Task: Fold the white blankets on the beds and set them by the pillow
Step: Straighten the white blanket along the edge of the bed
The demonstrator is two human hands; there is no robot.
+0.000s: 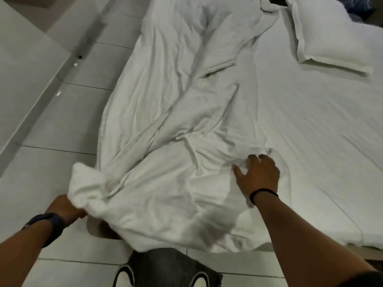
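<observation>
The white blanket lies rumpled and unfolded along the left side of the bed — long creases run its length, and its near end spills over the bed's edge. The white pillow lies flat at the far right — well apart from the blanket's near end.

Left arm: I see it bare from the lower frame edge up to the left hand, with no sleeve showing.
Left wrist: I see a dark blue watch on a wide strap that wraps the wrist; its face is not readable.
Right arm: I see it bare up to the right hand, and a sliver of dark sleeve shows at the bottom right corner.
Right wrist: I see a thin black band, like a hair tie.
Legs: I see dark grey shorts with a washed, denim-like look.
</observation>
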